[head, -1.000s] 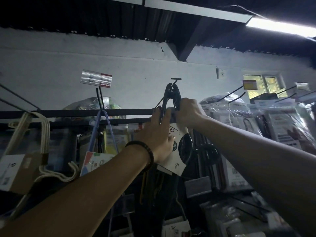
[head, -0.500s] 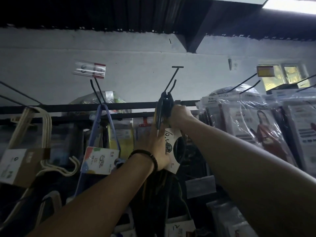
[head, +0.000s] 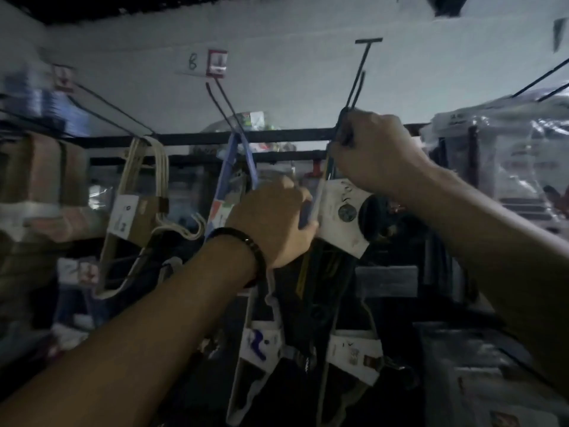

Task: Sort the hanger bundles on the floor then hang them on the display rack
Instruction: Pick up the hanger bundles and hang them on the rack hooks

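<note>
A black hanger bundle with a white card label hangs from a black peg on the display rack. My right hand grips the bundle's hooks where they sit on the peg near the rack's bar. My left hand, with a dark wristband, grips the bundle's left edge beside the label. The bundle's lower part drops into the dark below my hands.
A blue hanger bundle hangs on the peg to the left, and a cream bundle with a card sleeve farther left. Plastic-wrapped packs crowd the right. More labelled hanger bundles hang lower down.
The bundle's hooks have slid back along the peg to the rack's bar, with my right hand following. My left hand dropped lower on the bundle. The view swung right and down.
</note>
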Motion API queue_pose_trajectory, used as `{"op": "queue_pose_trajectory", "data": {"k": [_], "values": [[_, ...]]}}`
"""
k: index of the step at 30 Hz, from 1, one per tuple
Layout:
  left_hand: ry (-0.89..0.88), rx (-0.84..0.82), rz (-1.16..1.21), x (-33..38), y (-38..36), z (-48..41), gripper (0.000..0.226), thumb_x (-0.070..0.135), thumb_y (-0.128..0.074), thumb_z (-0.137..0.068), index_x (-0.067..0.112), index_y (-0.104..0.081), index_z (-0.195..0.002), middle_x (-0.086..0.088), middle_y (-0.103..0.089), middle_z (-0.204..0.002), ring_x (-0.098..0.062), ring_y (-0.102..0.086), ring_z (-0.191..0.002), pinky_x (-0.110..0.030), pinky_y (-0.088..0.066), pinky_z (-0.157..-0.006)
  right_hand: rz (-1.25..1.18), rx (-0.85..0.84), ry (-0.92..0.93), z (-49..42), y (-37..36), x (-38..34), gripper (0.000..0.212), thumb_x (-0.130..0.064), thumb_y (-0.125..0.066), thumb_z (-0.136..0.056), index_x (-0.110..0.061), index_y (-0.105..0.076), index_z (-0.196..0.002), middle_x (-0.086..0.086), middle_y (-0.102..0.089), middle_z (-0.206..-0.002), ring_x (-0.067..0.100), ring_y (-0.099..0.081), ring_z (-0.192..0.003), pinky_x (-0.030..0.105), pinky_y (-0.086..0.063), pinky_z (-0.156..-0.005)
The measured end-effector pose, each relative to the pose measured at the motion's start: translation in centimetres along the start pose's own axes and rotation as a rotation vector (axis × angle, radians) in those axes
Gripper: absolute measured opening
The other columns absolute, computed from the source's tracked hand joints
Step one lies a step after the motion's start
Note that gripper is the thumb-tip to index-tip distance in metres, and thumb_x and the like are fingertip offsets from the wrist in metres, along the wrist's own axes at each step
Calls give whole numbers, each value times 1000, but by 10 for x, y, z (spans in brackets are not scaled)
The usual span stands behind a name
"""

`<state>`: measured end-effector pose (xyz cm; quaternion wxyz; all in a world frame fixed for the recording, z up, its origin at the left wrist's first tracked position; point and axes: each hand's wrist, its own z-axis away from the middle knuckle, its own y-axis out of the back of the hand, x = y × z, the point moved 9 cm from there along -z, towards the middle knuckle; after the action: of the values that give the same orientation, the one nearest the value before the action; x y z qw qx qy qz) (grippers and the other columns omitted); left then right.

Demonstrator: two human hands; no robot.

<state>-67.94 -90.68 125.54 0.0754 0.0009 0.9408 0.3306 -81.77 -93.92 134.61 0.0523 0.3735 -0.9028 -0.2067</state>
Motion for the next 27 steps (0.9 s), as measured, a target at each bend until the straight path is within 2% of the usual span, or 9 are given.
{"op": "queue_pose_trajectory", "data": {"k": [4,8,11,14,16,19,23,25,27], "values": [[51,179,87,-33,41,98,23,49,-55,-98,32,-66,-110,9,-61,-109,-17,-60,-97,-44,-56,-86,-175,-113,256,58,-16,-89,29,-28,-44,-106,-14,-68,-99,5,-72,-91,29,-66,-82,42,-53,-70],[275,103,18,-74,48,235,15,44,-59,-96,33,-67,-104,9,-64,-99,-17,-64,-87,-39,-55,-72,-419,-232,388,141,-52,-166,20,-34,-49,-106,-26,-65,-97,-7,-68,-82,16,-62,-72,37,-51,-63],[590,-97,-47,-115,24,368,18,48,-58,-94,36,-66,-103,10,-65,-98,-18,-67,-86,-38,-57,-73,-670,-518,480,224,-105,-229,22,-43,-46,-103,-29,-62,-94,-7,-65,-75,11,-61,-68,41,-52,-62],[934,-495,-129,-144,-6,529,21,50,-56,-95,37,-65,-109,9,-67,-108,-18,-67,-87,-39,-59,-70,-786,-862,575,328,-173,-308,28,-50,-44,-99,-29,-62,-97,-4,-69,-81,17,-66,-77,47,-57,-71],[1125,-677,-108,-149,-10,636,27,49,-53,-99,31,-66,-114,4,-67,-115,-20,-66,-96,-40,-58,-81,-801,-1073,616,408,-219,-360,23,-50,-49,-101,-31,-60,-97,-6,-69,-84,17,-66,-79,48,-58,-72],[1387,-776,-77,-139,7,777,30,53,-52,-100,33,-65,-119,5,-68,-118,-21,-65,-111,-36,-54,-92,-780,-1387,684,535,-269,-436,22,-43,-54,-104,-23,-61,-101,2,-68,-93,22,-65,-84,45,-57,-76],[1678,-860,1,-107,37,923,26,47,-57,-96,30,-70,-111,-4,-75,-115,-29,-69,-109,-37,-55,-87,-738,-1631,746,670,-291,-528,26,-42,-57,-103,-17,-63,-107,5,-67,-102,19,-59,-86,32,-42,-70],[1833,-854,56,-91,57,980,17,46,-61,-93,33,-71,-100,-4,-77,-110,-28,-71,-105,-34,-54,-85,-713,-1755,761,728,-292,-565,22,-43,-59,-102,-22,-61,-108,3,-66,-107,23,-62,-95,33,-47,-77],[1933,-862,120,-76,71,1024,16,42,-61,-94,33,-70,-104,-6,-76,-113,-30,-70,-107,-36,-55,-88,-710,-1868,763,776,-288,-597,16,-40,-59,-101,-24,-61,-104,2,-66,-106,25,-65,-97,35,-54,-82]]}}
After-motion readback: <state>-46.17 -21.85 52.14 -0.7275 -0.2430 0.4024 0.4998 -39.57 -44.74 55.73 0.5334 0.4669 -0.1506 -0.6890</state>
